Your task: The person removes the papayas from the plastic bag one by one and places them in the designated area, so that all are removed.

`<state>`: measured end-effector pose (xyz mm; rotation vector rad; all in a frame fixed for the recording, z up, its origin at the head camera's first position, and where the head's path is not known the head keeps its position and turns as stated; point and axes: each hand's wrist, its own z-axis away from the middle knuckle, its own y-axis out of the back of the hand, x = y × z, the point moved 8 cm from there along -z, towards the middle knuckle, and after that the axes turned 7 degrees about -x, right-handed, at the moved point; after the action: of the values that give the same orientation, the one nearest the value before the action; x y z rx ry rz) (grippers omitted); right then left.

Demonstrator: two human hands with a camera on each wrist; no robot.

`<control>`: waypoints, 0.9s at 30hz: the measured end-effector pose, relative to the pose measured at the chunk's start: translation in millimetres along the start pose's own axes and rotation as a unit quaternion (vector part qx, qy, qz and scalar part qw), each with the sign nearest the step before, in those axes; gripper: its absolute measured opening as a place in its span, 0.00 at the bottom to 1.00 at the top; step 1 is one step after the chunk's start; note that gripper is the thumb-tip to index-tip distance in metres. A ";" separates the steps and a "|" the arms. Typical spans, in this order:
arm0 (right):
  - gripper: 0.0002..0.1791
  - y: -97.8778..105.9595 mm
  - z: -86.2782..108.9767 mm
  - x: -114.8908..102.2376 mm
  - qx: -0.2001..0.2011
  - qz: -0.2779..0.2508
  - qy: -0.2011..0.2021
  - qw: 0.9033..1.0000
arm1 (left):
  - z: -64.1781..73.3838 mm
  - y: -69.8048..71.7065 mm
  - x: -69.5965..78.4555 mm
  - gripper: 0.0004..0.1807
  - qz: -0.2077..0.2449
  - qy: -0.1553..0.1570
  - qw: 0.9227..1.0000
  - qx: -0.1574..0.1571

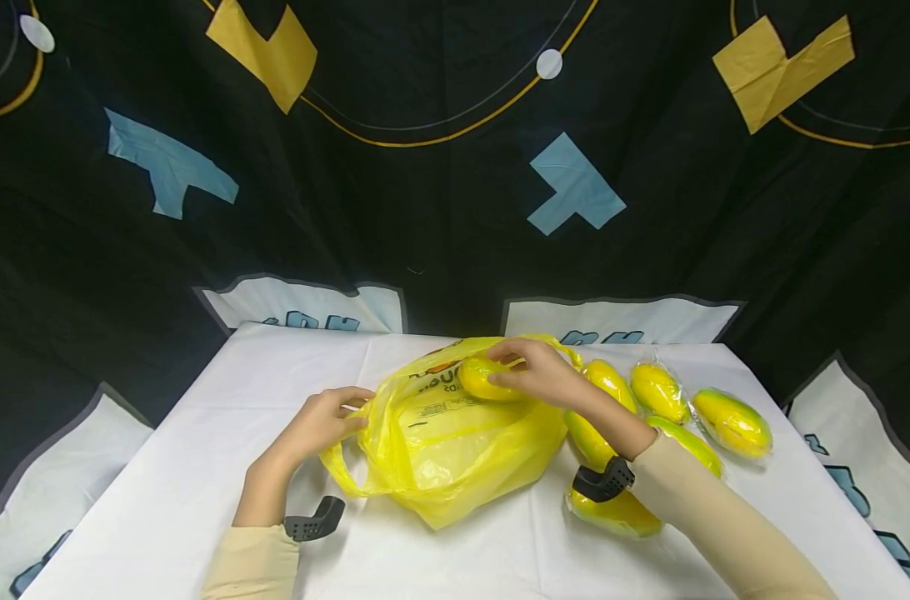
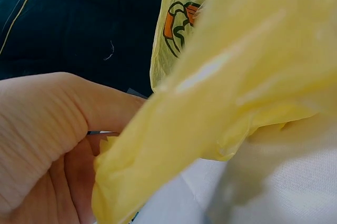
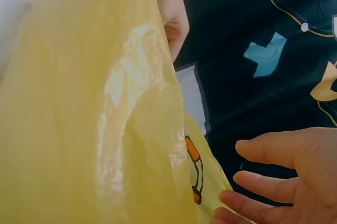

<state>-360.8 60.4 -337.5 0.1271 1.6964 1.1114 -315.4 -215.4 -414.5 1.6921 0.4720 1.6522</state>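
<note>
A yellow plastic bag (image 1: pixel 455 467) with printing lies on the white table, its mouth spread. My left hand (image 1: pixel 316 425) pinches the bag's left edge between thumb and fingers; the left wrist view shows the film (image 2: pixel 152 150) running between them. A yellow mango (image 1: pixel 479 379) sits at the bag's mouth, against the printed inner side. My right hand (image 1: pixel 537 371) reaches over it from the right, fingertips right at the fruit in the head view. In the right wrist view the fingers (image 3: pixel 268 187) are extended and apart beside the bag; that mango is hidden there.
Several plastic-wrapped yellow-green mangoes, such as one at the far right (image 1: pixel 732 423) and one near the front (image 1: pixel 616 510), lie right of the bag under my right forearm. Behind the white table (image 1: pixel 147 500) hangs a black patterned curtain (image 1: pixel 425 217).
</note>
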 end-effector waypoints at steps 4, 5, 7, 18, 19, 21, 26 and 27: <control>0.23 -4.2 -9.4 0.7 -0.019 0.011 -0.011 1.000 | -0.6 -0.1 0.9 0.21 -0.003 -0.006 1.000 -0.001; 0.23 -5.8 -11.5 1.4 -0.026 0.015 -0.012 0.999 | -0.7 -0.3 1.2 0.21 -0.003 -0.008 1.000 -0.002; 0.24 -9.4 -15.9 4.2 -0.038 0.023 -0.021 0.999 | -0.4 -0.4 1.4 0.21 -0.002 -0.006 1.000 -0.002; 0.30 -28.7 -31.7 11.2 -0.084 0.103 -0.029 0.991 | 0.4 -0.7 2.1 0.21 0.005 -0.005 1.000 -0.003; 0.30 -29.6 -32.8 11.7 -0.085 0.107 -0.029 0.990 | 0.6 -0.7 2.2 0.21 0.006 -0.005 1.000 -0.003; 0.31 -30.9 -34.5 12.7 -0.085 0.113 -0.031 0.989 | 0.3 -0.7 2.5 0.21 0.005 -0.005 1.000 -0.003; 0.33 -33.6 -39.5 15.5 -0.082 0.119 -0.039 0.989 | -0.3 -0.4 2.9 0.21 0.003 -0.008 1.000 -0.002; 0.33 -34.3 -40.7 16.5 -0.081 0.121 -0.042 0.988 | -0.4 -0.4 3.0 0.21 0.002 -0.008 1.000 -0.002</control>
<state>-386.3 25.8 -373.0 0.2792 1.5379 1.4010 -315.3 -213.0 -412.7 1.7041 0.4576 1.6406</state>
